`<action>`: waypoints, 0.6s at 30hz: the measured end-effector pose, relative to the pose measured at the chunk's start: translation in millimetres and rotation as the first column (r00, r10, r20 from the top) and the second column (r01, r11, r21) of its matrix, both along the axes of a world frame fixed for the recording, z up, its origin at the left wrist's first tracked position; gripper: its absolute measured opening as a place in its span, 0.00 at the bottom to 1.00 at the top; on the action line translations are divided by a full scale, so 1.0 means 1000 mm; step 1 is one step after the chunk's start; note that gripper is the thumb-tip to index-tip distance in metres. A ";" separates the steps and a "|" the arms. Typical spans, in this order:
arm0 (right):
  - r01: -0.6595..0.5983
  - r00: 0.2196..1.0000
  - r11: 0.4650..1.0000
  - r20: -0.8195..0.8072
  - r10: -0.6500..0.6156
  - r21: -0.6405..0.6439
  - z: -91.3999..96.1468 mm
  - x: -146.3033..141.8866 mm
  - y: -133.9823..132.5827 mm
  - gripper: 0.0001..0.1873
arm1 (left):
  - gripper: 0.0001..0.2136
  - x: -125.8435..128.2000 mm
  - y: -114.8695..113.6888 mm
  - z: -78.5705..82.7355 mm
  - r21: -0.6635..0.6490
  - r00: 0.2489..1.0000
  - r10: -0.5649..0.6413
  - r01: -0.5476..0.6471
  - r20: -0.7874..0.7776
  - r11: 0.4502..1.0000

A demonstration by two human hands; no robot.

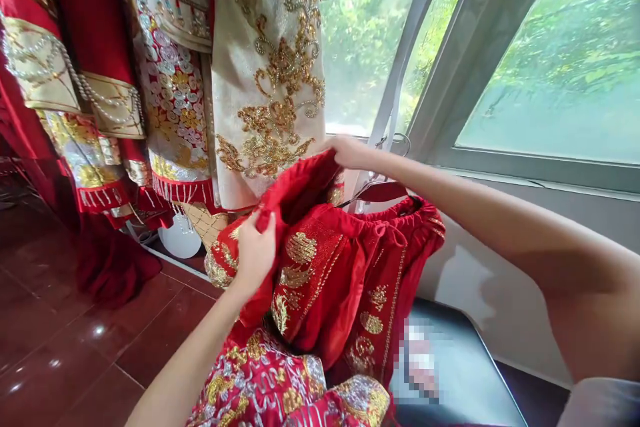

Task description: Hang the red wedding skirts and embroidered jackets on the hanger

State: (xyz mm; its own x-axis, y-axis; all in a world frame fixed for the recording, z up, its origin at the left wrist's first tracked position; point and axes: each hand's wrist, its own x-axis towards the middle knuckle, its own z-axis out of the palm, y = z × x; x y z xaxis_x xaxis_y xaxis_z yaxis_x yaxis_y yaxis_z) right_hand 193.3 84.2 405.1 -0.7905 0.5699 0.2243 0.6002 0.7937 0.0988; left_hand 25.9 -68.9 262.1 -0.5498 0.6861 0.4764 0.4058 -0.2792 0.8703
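Note:
A red skirt (345,287) with gold embroidered medallions and a gathered, drawstring waist hangs in front of me. At its left, a stretch of red gathered cloth runs between my two hands. My left hand (257,250) pinches this cloth's near edge between thumb and fingers. Farther back, my right hand (345,150) grips the cloth's upper end, its fingertips partly hidden. A hanger (367,190) shows behind the waist, close under my right forearm. Below lies a red garment (250,380) with silver and gold embroidery.
Several embroidered garments hang at the left, including a cream one (270,80) with gold beading. A dark red cloth (120,260) trails on the tiled floor (140,320). A black seat-like surface (465,360), with a blurred patch, stands at lower right. Windows (565,80) line the back.

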 end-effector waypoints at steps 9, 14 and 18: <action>-0.001 0.968 0.878 0.220 -0.119 0.479 -0.021 0.059 -0.001 0.19 | 0.29 0.107 -0.081 -0.018 -0.279 0.663 -0.164 -0.071 -0.731 0.958; -0.104 0.941 0.855 0.329 -0.081 0.509 -0.051 0.059 -0.010 0.16 | 0.30 0.156 -0.064 -0.076 -0.568 0.565 -0.468 -0.002 -0.679 0.823; -0.098 0.947 0.869 0.315 -0.069 0.485 -0.050 0.056 -0.014 0.15 | 0.27 0.147 -0.052 -0.068 -0.560 0.550 -0.503 0.077 -0.667 0.825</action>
State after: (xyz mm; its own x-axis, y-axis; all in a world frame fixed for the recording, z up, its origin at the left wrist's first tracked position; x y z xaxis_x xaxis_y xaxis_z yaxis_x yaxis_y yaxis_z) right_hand 249.5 69.8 354.9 -0.8732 0.4395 0.2107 0.4600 0.6001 0.6544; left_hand 172.9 -121.0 193.9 0.1467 0.9650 0.2173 0.9254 -0.2115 0.3145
